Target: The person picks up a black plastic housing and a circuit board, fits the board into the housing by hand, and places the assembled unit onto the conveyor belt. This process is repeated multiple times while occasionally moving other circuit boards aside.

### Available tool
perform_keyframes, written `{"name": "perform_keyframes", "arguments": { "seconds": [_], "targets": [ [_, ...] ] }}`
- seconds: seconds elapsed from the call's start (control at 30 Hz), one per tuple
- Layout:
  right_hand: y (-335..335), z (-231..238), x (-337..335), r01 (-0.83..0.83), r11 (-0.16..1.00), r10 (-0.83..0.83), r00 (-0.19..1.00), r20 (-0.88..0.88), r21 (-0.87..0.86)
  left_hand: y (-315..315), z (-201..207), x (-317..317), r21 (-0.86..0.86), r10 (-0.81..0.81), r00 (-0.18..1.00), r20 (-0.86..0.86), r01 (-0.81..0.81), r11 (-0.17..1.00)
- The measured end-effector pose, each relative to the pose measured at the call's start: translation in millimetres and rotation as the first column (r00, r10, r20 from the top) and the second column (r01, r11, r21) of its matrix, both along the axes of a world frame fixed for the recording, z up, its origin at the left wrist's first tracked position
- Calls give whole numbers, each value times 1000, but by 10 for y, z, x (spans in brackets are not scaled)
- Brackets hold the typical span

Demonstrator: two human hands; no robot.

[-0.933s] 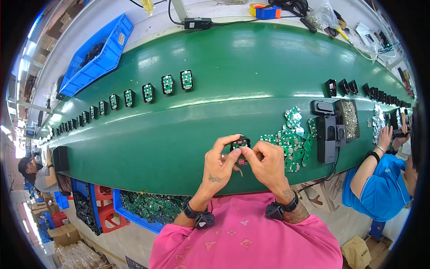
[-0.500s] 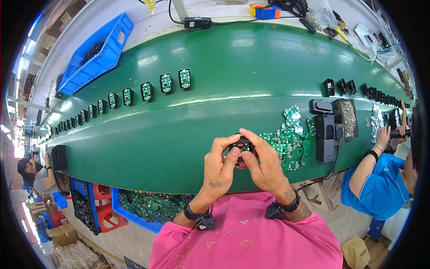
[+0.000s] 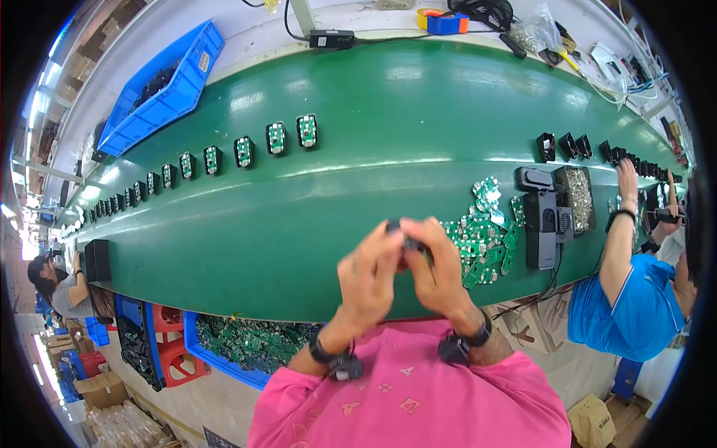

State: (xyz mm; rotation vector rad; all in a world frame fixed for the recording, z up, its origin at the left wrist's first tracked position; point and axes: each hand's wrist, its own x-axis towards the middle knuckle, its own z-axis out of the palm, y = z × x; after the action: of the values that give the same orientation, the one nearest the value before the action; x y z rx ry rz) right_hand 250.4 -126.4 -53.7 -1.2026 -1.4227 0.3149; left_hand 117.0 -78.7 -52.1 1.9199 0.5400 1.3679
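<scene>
Close to the front edge of the green work surface (image 3: 224, 254), both hands are closed around a small black plastic housing (image 3: 415, 245). My left hand (image 3: 366, 272) wraps its left side and my right hand (image 3: 441, 269) its right. Fingers and motion blur hide most of the housing, so its inside does not show. Just right of my right hand lies a loose pile of green circuit boards (image 3: 482, 246). Farther off on the left, a slanting row of black housings holds green boards, the nearest being one housing (image 3: 307, 131).
A dark grey device (image 3: 541, 224) stands right of the boards, beside a tray of small metal parts (image 3: 579, 198). Empty-looking black housings (image 3: 547, 147) line the far right, where a co-worker's hand (image 3: 627, 183) reaches. Blue bins (image 3: 196, 63) stand far left and below the front edge (image 3: 196, 340).
My fingers have closed over the housing, covering the board that showed between my thumbs. The co-worker at right has stretched a hand forward to the black housings.
</scene>
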Motion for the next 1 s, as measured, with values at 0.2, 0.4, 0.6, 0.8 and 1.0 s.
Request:
{"name": "perform_keyframes", "arguments": {
  "seconds": [0.2, 0.4, 0.6, 0.8, 1.0],
  "targets": [
    [126, -62, -7, 1, 914, -70, 985, -155, -405, 266, -155, 11, -638, -140, 990, -28, 90, 764],
    [762, -231, 328, -97, 826, -153, 909, -387, -555, 360, -476, -86, -690, 5, 999, -51, -38, 722],
    [2094, -608, 357, 98, 827, -116, 993, 3, -553, 301, -964, -261, -101, 211, 886, -414, -275, 956],
    [2465, -871, 492, 337, 854, -249, 934, 258, -396, 335, -1066, -152, -222, 142, 941, -307, -215, 951],
    [1810, -388, 1440, 709, 674, -353, 556, 753, -207, 291, -966, -274, -373, 126, 957, -262, -220, 901]
  ]
}}
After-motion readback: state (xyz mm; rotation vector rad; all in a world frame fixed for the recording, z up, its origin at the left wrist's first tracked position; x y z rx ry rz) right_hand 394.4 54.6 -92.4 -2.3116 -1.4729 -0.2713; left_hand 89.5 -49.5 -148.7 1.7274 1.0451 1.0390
